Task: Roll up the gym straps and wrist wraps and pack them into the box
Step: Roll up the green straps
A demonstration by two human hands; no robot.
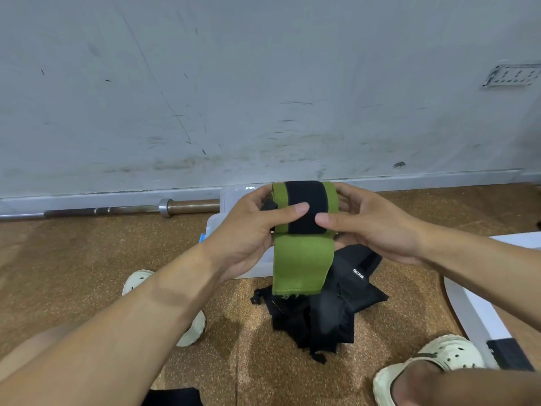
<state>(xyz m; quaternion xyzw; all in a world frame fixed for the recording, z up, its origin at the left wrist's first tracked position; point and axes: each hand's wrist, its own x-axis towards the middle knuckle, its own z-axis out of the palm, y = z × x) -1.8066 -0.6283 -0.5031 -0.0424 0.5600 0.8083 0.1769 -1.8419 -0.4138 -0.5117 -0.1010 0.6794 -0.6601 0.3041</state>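
While both forearms reach forward from the bottom corners, the hands meet mid-frame on a green wrist wrap (303,227) with a black band across its rolled upper part. Left hand (248,232) grips the roll's left end: thumb laid flat across the black band, pointing right, other fingers curled behind. Right hand (371,227) grips the right end: thumb tip pressed on the band's lower right edge, fingers curled round the back. Thumb tips are near each other, not touching. Roll is held up off the floor, in front of the box; a loose green tail hangs straight down from it, with a frayed bottom edge.

Below the tail, a pile of black straps (322,312) lies on the brown speckled floor (73,259). One black piece carries a small white-letter label, seen upside down and too small to read for sure. Clear plastic box (216,227) sits on the floor behind the hands, mostly hidden by them; contents cannot be told. A small blue tag shows at its left edge, no readable writing.

Pale clog on each foot: left clog (193,332), right clog (439,367). Barbell (117,210) lies along the base of the scuffed grey wall (263,83). A white board (480,312) lies at right.
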